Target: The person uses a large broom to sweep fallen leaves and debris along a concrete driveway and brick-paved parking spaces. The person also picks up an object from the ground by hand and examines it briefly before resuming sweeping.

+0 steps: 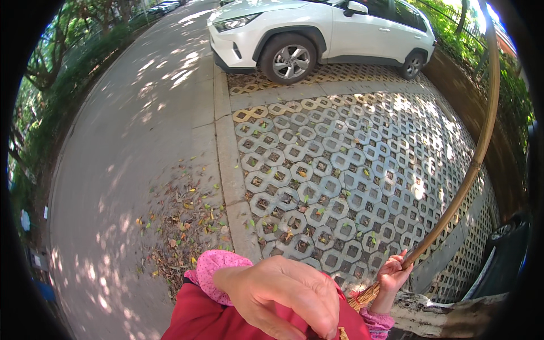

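My right hand is closed around a long bamboo pole, which rises to the upper right. Beside that wrist, bound straw bristles with red binding show partly behind my red clothing. In front of my chest is my left hand, its fingers curled downward; a small tan piece shows beside its fingertips, and whether the hand holds it I cannot tell. Both wrists have pink dotted cuffs. A pile of dry leaves lies on the pavement left of the kerb, just ahead of me.
Octagonal grass pavers with scattered leaves spread right of the concrete kerb strip. A white car is parked ahead. The grey road runs along the left beside hedges. A dark vehicle stands at the right, near a pale trunk-like object.
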The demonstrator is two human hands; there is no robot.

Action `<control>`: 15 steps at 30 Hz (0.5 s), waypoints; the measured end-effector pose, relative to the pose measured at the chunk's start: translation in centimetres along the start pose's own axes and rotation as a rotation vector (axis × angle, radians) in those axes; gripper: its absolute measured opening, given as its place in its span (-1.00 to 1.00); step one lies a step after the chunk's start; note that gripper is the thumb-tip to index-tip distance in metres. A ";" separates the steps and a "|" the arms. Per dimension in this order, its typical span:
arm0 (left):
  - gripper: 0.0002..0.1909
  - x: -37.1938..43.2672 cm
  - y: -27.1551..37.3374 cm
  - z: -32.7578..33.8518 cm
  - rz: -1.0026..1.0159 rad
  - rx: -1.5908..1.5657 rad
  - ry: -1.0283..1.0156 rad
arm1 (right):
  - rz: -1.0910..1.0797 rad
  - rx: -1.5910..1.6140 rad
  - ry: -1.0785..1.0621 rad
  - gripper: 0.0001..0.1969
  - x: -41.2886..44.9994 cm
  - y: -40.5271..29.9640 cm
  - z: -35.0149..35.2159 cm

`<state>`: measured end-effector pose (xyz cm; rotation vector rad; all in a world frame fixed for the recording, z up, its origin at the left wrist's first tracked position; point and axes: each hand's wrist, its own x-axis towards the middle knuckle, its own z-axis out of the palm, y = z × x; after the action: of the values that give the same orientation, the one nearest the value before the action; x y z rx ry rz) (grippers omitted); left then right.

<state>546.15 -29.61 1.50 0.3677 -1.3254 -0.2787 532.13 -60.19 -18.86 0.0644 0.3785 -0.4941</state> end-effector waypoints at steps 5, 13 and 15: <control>-0.82 -0.1 -1.8 0.0 -0.159 -0.061 -0.117 | 0.025 0.086 -0.046 -0.69 -0.7 -2.1 0.7; -0.76 1.1 -6.7 -0.4 -0.387 -0.113 -0.087 | -0.015 0.174 -0.094 -0.70 -0.7 -4.8 4.4; -0.82 2.2 -9.1 -1.0 -0.507 -0.224 -0.159 | -0.069 0.191 -0.093 -0.69 -1.2 -5.7 4.5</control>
<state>547.70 -38.66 -0.56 0.4955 -1.3248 -0.8887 529.99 -65.37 -14.12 0.2132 0.2425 -0.5988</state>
